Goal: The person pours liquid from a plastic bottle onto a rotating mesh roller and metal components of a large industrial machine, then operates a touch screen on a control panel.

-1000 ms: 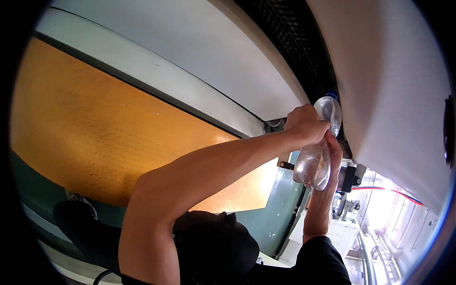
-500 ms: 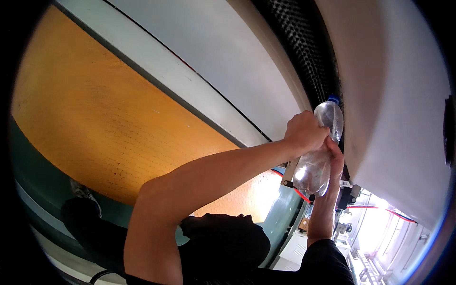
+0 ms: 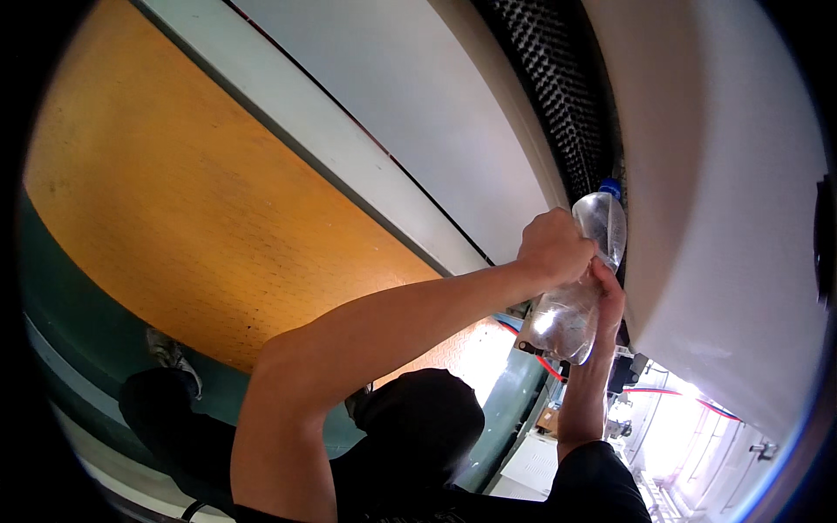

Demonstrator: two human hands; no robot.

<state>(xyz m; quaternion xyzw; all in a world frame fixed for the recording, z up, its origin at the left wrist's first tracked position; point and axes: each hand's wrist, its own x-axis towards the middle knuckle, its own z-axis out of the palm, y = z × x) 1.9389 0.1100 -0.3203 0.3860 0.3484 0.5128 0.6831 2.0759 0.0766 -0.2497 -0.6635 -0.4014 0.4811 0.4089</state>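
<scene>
A clear plastic bottle (image 3: 600,216) with a blue cap (image 3: 610,186) is tilted, its cap end pointing up and away from me. My left hand (image 3: 558,247) is closed in a fist against the bottle's left side, around its middle. On the other side my right hand (image 3: 610,298) wraps round the lower half, its fingers partly hidden behind the bottle. The two hands meet near the bottle's waist. Just past the cap runs a dark, bumpy textured strip (image 3: 558,78) in a gap between pale machine covers.
A broad white curved cover (image 3: 724,174) rises on the right. Grey panels (image 3: 366,61) and an orange-yellow surface (image 3: 174,192) spread on the left, above a green floor (image 3: 70,270). Red and blue hoses (image 3: 663,391) and machine parts lie beyond my right arm. My shoe (image 3: 170,353) shows lower left.
The view has shifted slightly, and the bottle with both hands sits a little lower and further left in it. Both hands keep the same hold.
</scene>
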